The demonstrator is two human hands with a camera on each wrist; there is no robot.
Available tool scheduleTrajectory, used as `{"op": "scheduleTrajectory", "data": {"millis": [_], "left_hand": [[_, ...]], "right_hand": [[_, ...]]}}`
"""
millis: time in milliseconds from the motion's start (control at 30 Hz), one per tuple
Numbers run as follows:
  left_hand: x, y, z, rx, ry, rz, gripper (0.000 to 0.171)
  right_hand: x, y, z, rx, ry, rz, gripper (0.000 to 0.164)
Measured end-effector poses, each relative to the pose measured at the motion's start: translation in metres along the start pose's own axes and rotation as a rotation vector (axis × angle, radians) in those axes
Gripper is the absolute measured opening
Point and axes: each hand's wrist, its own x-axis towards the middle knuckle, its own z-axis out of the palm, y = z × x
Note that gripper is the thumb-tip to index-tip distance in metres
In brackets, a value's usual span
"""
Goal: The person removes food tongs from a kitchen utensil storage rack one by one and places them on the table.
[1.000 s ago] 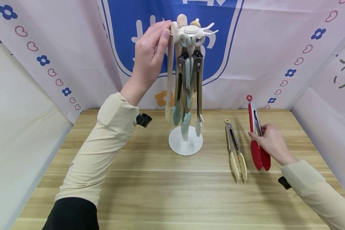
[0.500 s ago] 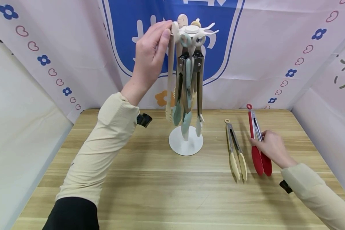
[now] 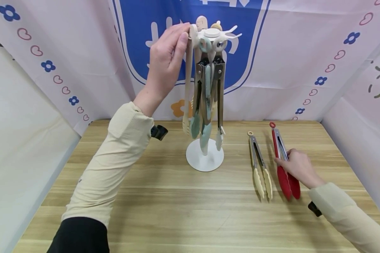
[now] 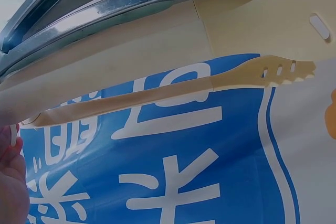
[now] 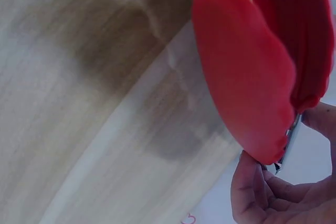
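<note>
Red-tipped tongs are in my right hand, thumb and fingers pinching their metal arms just above the red heads. In the right wrist view both red heads stand parted, their shadow on the wood beside them. My left hand grips the top of a white utensil stand on its left side, at the handle end of a hanging cream utensil. That slotted utensil shows in the left wrist view. Teal-tipped tongs and other utensils hang round the stand.
Cream-tipped tongs lie on the wooden table, between the stand and the red pair. Bare white hooks stick out at the stand's upper right. A printed cloth hangs behind the table.
My right hand has moved down and toward the table's near edge with the red tongs, their ring end swinging slightly left. My left hand stays at the stand's top.
</note>
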Motion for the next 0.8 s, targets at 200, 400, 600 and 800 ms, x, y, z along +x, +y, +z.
{"op": "scheduleTrajectory", "data": {"millis": [200,400,600,800], "left_hand": [[-0.0001,-0.0003,0.0002,-0.010,0.003,0.011,0.029],[-0.0001,-0.0007,-0.0002,-0.010,0.000,0.008,0.029],[-0.0006,-0.0013,0.0004,-0.021,0.005,0.013,0.029],[-0.0006,-0.0015,0.0010,-0.022,0.011,0.011,0.028]], "right_hand": [[0.0004,0.0043,0.0049,-0.018,-0.025,0.006,0.039],[0.0004,0.0050,0.0079,-0.033,-0.037,0.008,0.039],[0.0006,0.0040,0.0095,-0.047,-0.074,0.037,0.039],[0.0012,0.0043,0.0107,-0.069,-0.089,0.053,0.040]]}}
